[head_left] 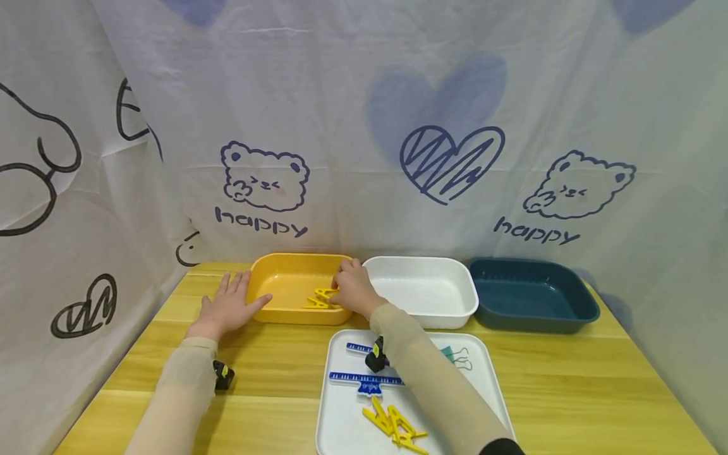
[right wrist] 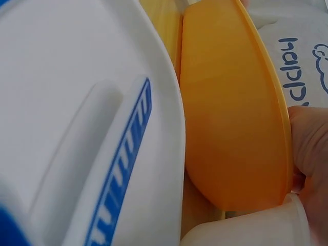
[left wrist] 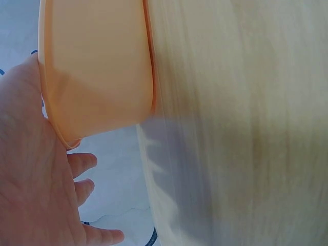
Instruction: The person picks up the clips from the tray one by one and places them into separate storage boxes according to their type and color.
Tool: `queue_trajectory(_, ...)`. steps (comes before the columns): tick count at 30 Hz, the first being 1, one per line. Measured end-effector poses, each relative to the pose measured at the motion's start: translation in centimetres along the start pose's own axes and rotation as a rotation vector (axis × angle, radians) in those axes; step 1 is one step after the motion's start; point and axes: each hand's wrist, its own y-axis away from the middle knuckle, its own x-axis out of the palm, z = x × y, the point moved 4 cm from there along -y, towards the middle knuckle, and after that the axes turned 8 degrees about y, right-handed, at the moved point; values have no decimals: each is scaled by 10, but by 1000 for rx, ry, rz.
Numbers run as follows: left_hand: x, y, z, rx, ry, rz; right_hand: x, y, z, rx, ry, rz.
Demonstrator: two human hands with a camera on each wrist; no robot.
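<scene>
At the left end of the yellow bin (head_left: 301, 319), my left hand (head_left: 227, 309) lies with its fingers spread and straight, the thumb over the rim. The left wrist view has this hand (left wrist: 36, 169) against the bin's rim. My right hand (head_left: 355, 287) reaches over the bin's right end with curled fingers. They pinch a yellow clothespin (head_left: 325, 293), whose right end they hide. Just below it in the bin is another yellow clothespin (head_left: 315, 304). The right wrist view shows only part of the right hand (right wrist: 310, 141), behind the bin's rim.
A white bin (head_left: 423, 322) and a dark blue bin (head_left: 534, 325) continue the row rightward. In front, a white tray (head_left: 341, 430) holds several yellow clothespins (head_left: 395, 426), blue ruler clips (head_left: 366, 379) and a green binder clip (head_left: 449, 354). My right forearm crosses the tray.
</scene>
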Motion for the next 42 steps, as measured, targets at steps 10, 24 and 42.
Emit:
queue_trajectory(10, 2, 0, 3, -2, 5, -5, 4, -7, 3, 22, 54, 59)
queue_trajectory(24, 3, 0, 3, -8, 8, -5, 7, -12, 6, 8, 194, 103)
queue_trajectory(42, -1, -1, 0, -8, 18, -8, 10, -15, 9, 0, 273, 141)
